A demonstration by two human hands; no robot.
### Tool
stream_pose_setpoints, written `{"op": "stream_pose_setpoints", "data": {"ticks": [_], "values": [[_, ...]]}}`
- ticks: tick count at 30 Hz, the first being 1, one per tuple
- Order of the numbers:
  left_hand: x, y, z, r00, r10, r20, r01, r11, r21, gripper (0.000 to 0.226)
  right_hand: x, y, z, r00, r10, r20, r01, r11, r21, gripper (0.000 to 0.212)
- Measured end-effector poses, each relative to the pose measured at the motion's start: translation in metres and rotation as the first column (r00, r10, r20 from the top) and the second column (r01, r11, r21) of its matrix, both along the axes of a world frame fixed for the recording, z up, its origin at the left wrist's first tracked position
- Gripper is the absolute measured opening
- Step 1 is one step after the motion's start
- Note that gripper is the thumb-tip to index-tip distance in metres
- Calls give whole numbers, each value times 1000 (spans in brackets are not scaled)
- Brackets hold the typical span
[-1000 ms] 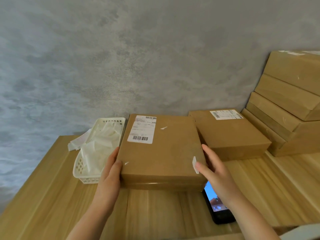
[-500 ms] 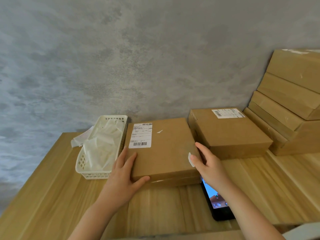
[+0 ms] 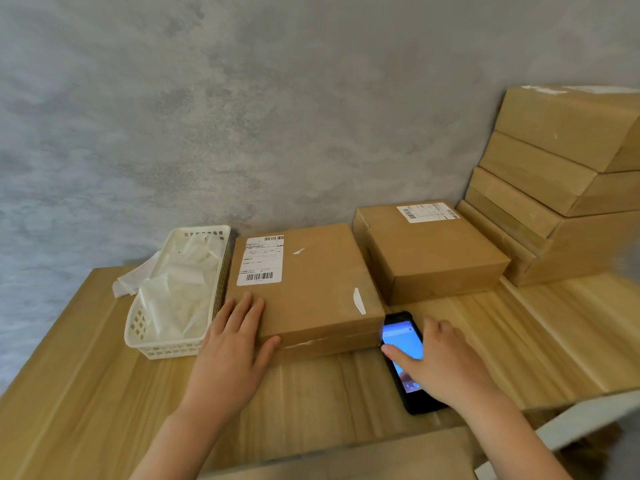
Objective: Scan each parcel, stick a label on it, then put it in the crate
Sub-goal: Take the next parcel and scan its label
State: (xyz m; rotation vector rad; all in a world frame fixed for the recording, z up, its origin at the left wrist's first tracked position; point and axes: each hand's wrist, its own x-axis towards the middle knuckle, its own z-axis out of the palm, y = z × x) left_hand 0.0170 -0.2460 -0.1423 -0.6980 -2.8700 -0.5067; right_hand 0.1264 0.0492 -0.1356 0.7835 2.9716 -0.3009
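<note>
Grey wall (image 3: 242, 116) stands behind the wooden surface (image 3: 104, 393). From the head view, a flat brown parcel (image 3: 311, 289) lies near the back edge, with a printed label (image 3: 261, 259) on its top. The left hand (image 3: 230, 355) rests flat on its near left corner, fingers straight. The right hand (image 3: 443, 365) lies with relaxed fingers on a lit phone (image 3: 405, 358) just beside the parcel. A white basket (image 3: 166, 344) touches the parcel's left side; a second parcel (image 3: 433, 258) and a stack of boxes (image 3: 561, 188) stand toward the right edge.
</note>
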Motion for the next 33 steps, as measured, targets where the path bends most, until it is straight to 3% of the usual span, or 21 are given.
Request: {"op": "stream_pose_setpoints", "data": {"ticks": [4,9,19,25,29,33], "values": [[0,0,-2,1000,2,2,-2,1000,2,83,10,-5,-10,994,7,108,5,994,-112,106],[-3,-2,-3,1000,-6,2,6,1000,14,83,12,-5,-16,994,-105,27,109,962,-250,84],[-2,3,-7,998,-2,-61,1,1000,-16,74,25,18,34,975,-205,-83,171,937,-305,74],[-3,0,-9,992,-13,-125,27,994,109,61,10,-5,93,988,-34,-150,-24,928,-371,72],[-6,-4,-10,988,-26,-150,40,995,90,58,-20,-33,120,981,184,-60,-193,926,-325,79],[-6,-2,-10,992,-20,-123,42,984,173,51,-44,-57,126,960,278,36,-251,908,-335,67]]}}
